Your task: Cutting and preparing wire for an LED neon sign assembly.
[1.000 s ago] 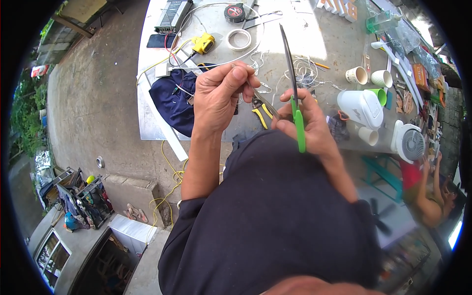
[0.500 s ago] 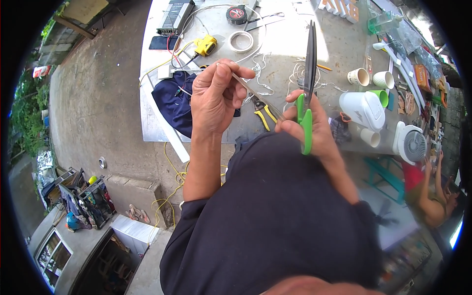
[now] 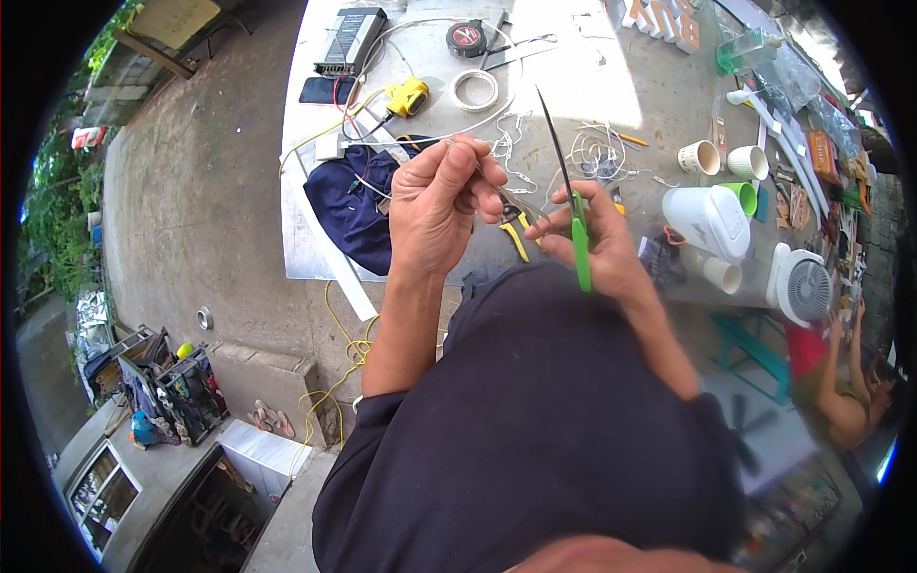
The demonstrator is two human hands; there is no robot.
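My left hand (image 3: 430,210) is closed, thumb against fingers, pinching one end of a thin, clear-looking wire (image 3: 516,199). The wire slants down across the gap to my right hand (image 3: 616,258), whose fingertips are closed near its other end. Green-handled scissors (image 3: 581,246) also sit in my right hand. Their dark blades point up and a little left, seen nearly edge-on. Just behind the wire, yellow-handled pliers (image 3: 517,239) lie on the table, partly hidden. A dark blue cloth (image 3: 349,215) lies beside my left wrist.
On the metal table (image 3: 573,86) are a power supply (image 3: 350,40), a yellow device (image 3: 408,97), a tape roll (image 3: 475,90), a tape measure (image 3: 466,38) and loose white wire (image 3: 597,153). Cups (image 3: 698,158), a white container (image 3: 705,222) and a small fan (image 3: 802,285) stand right. Another person (image 3: 845,401) is at far right.
The scissors have tipped, their blades now leaning left and lower. My hands have drawn slightly closer, and the wire between them bows more. The whole view has shifted a little.
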